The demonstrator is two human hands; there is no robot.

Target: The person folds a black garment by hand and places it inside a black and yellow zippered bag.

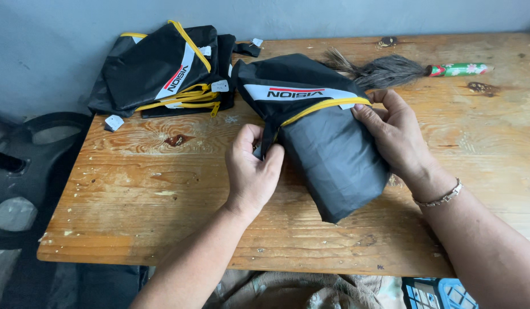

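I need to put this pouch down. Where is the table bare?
Bare wood lies along the table's near edge left of the left hand, and right of the right hand below the brush. The far left is crowded with stacked pouches.

Left hand (252, 166): bare, no ring or watch in view.
Left forearm: bare up to the picture's lower edge, no sleeve showing.
Right hand (394, 133): bare, short plain nails, no rings seen.
Right wrist: thin metal bracelet (442, 198), silver-coloured, small linked pieces.
Right forearm: bare, no sleeve in view.
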